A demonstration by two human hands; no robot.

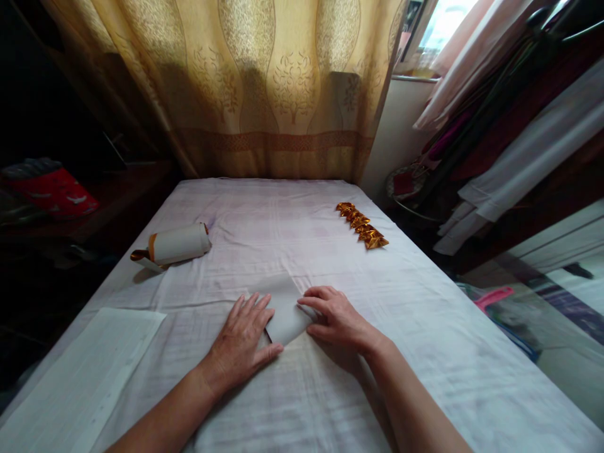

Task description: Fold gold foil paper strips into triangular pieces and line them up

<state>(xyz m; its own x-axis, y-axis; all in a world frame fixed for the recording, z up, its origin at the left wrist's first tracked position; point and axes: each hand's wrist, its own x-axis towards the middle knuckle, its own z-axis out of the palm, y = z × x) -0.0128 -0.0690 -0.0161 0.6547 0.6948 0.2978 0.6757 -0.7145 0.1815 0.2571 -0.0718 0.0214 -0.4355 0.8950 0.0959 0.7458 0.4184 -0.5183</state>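
A small piece of pale grey-white paper (285, 309) lies on the cloth between my hands, with a dark edge showing at its lower left. My left hand (248, 333) rests flat over the paper's left side, its fingers spread and the thumb by the near corner. At the right corner, my right hand (336, 318) holds the paper's edge between thumb and fingers, and that edge looks slightly raised. Beyond, on the right, several shiny gold folded foil pieces (361, 225) sit in a row. To the left lies a white-backed roll of gold foil paper (180, 244), its loose end curling.
A pale checked cloth (283, 402) covers the surface. White sheets (89, 377) lie at the near left. Behind hangs a gold curtain (292, 88). A red container (54, 192) stands on a dark side table at left; clothes (514, 151) hang at right.
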